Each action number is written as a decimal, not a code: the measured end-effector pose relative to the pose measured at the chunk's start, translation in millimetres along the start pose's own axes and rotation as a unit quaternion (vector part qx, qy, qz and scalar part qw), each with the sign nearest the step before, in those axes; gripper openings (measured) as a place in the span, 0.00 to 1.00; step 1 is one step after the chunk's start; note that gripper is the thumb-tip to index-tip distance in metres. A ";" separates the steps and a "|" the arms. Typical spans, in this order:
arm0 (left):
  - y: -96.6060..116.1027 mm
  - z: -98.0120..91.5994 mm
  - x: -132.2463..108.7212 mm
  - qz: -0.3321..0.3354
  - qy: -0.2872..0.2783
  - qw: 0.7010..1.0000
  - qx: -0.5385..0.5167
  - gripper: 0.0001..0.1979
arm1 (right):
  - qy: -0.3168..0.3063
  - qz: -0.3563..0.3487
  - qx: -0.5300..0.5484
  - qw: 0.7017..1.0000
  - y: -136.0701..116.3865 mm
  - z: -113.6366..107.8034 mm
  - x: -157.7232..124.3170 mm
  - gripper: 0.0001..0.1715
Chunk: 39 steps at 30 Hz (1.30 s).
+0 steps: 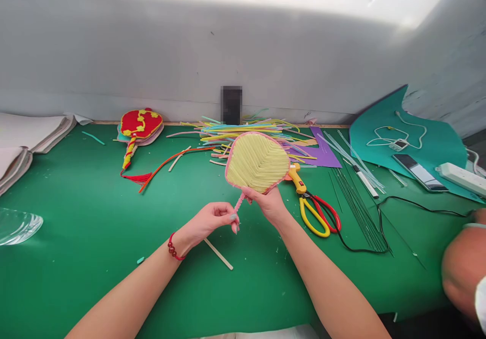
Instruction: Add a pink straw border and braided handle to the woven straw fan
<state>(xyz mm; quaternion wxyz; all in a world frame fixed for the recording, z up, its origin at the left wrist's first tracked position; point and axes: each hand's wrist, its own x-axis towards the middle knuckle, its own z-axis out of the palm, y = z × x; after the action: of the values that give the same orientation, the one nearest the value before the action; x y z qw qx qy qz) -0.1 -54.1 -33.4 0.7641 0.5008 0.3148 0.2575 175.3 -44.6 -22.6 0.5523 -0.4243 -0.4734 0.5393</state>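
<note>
A small woven yellow fan (257, 163) with a pink rim is held upright above the green table (87, 212). My right hand (270, 204) grips it at the base of the leaf. My left hand (211, 221), with a red bead bracelet at the wrist, pinches the fan's thin pink handle (239, 203) between its fingertips. A pale flat strip (218, 253) lies on the table just below my left hand.
A pile of coloured strips (243, 129) lies behind the fan, a red and yellow fan with a tassel (138, 126) at the back left. Yellow and red scissors (318, 214), thin rods (357, 202), a black cable, a phone (419, 172), a power strip (461, 178). Another person's arm (463, 270) at right.
</note>
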 end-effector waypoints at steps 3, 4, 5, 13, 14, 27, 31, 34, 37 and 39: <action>6.9 1.1 -2.9 0.032 0.054 0.986 0.158 0.13 | 0.008 -0.005 -0.017 1.000 -0.5 1.2 -1.2 0.14; 8.1 1.0 -3.7 0.050 0.080 0.971 0.221 0.12 | 0.017 -0.006 -0.028 0.999 0.2 1.8 -1.6 0.13; 8.4 0.4 -4.3 0.071 0.105 0.950 0.285 0.11 | 0.027 -0.007 -0.041 0.999 1.2 2.4 -2.1 0.13; -8.4 -7.8 -2.0 0.232 0.224 0.633 0.703 0.14 | 0.082 -0.005 -0.121 0.989 12.3 11.4 -5.1 0.13; -9.3 -7.4 -1.5 0.252 0.231 0.603 0.720 0.14 | 0.085 -0.002 -0.124 0.989 13.0 12.1 -5.2 0.13; -10.5 -2.9 -1.6 0.325 0.268 0.539 0.730 0.15 | -0.001 0.078 0.037 0.996 11.1 13.9 -4.1 0.17; -10.9 -1.2 -2.1 0.258 0.271 0.653 0.659 0.14 | -0.001 0.116 0.095 0.989 11.8 12.4 -2.4 0.17; -7.3 2.8 -1.3 0.162 0.251 0.811 0.504 0.11 | 0.018 0.120 0.115 0.986 11.6 11.2 -0.1 0.18; -4.1 5.4 1.1 0.103 0.206 0.905 0.357 0.13 | 0.017 0.118 0.117 0.986 11.1 9.7 1.2 0.18; -3.9 5.2 3.3 0.076 0.172 0.946 0.264 0.15 | 0.007 0.115 0.118 0.986 10.9 8.3 1.3 0.18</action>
<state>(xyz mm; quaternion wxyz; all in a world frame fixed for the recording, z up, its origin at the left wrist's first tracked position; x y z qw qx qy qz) 6.3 -56.4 -36.2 0.5167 0.6554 0.4590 0.3046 165.0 -43.0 -31.6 0.5362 -0.4119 -0.3505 0.6481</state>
